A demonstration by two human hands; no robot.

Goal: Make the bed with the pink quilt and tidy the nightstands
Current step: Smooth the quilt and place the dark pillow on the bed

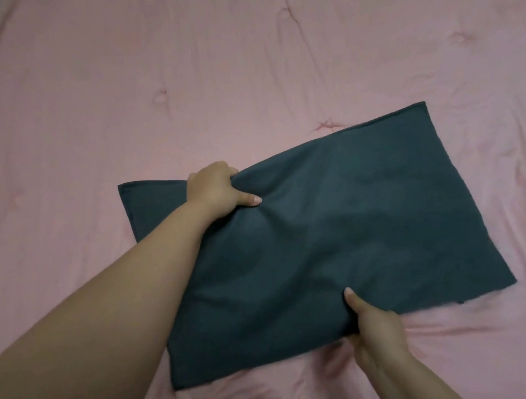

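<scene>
Dark teal pillow (319, 235) held over the spread pink quilt (239, 69).
The far edge is gripped by the left hand (217, 190), the near edge pinched by the right hand (376, 334), apparently for squaring and placement.

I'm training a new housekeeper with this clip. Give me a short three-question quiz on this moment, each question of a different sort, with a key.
1. True or false: the dark teal pillow lies on the pink quilt.
2. Which hand grips the pillow's far edge? A) left hand B) right hand C) neither
3. Fill in: the right hand's thumb rests on top of the pillow at its ____ edge.

Key: 1 true; 2 A; 3 near.
</scene>
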